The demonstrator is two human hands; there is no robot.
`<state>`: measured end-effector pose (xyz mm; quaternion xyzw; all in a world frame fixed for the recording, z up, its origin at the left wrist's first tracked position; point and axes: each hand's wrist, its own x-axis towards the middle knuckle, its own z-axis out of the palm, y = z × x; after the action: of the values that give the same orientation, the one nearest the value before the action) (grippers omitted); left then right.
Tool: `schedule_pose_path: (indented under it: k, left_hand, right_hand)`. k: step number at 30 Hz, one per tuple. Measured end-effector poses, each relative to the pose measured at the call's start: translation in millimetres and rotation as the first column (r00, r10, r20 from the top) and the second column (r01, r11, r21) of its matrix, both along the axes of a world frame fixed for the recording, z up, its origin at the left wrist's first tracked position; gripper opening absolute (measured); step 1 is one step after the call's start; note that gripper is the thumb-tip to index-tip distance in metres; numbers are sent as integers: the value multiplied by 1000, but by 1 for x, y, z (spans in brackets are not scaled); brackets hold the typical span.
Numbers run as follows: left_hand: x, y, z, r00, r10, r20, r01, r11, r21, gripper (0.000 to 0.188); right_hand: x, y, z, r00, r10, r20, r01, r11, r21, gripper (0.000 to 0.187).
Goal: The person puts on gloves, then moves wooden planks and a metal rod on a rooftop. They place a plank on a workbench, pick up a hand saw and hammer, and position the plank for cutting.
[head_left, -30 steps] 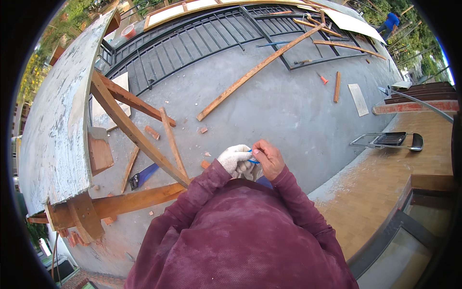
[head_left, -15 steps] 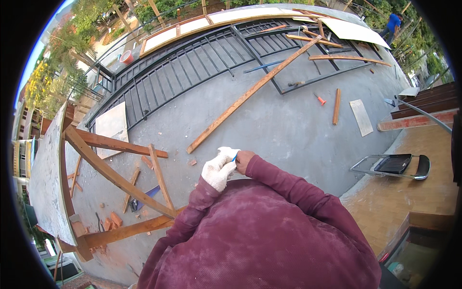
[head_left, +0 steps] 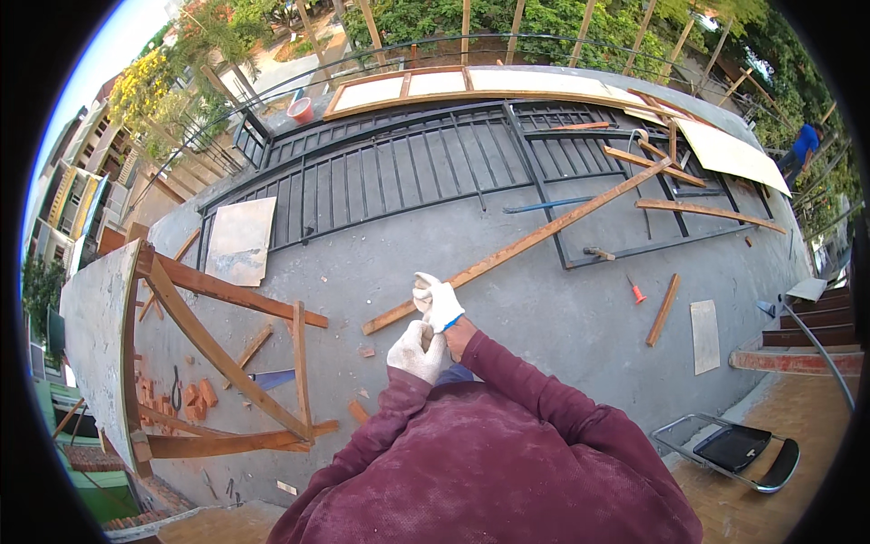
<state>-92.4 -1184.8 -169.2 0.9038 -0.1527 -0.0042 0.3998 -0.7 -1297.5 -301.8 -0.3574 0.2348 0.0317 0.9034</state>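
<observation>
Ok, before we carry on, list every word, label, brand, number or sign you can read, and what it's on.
No text can be read.
Gloved left hand and gloved right hand: no lettering shows.
Folding chair: any marking is too small.
Distant buildings: any signs are too small.

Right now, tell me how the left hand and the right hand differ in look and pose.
The left hand is nearer the person's body; the right hand is farther out. A blue cuff band shows on the right hand, but none is visible on the left. Bare wrist shows below the right hand's glove, while the left hand's glove meets its sleeve. Both wear white gloves.
</observation>
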Motion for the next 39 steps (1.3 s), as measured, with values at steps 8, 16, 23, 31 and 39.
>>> schedule_pose_path:
  k: [8, 16, 23, 31, 39]
  left_hand:
    - [106, -64, -14, 962, -265, -57, 266, 880, 394, 27]
    - [135, -92, 10, 910, -407, -81, 408, 913, -10, 28]
    - [129, -109, 13, 988, -138, 71, 126, 980, 151, 21]
    - [140, -145, 9, 996, 39, 78, -62, 948, 313, 17]
    - [160, -161, 23, 993, 1, 118, -25, 979, 203, 17]
  right_hand:
    - [4, -95, 43, 991, 59, 119, 48, 672, -739, 39]
    - [64, -150, 86, 851, 449, 273, 217, 174, -961, 20]
    - [129, -164, 43, 607, 793, -62, -307, 162, -938, 38]
    - [168, -148, 68, 525, 845, -102, -850, 517, -100, 48]
    - [164, -161, 116, 713, 695, -93, -701, 708, -91, 93]
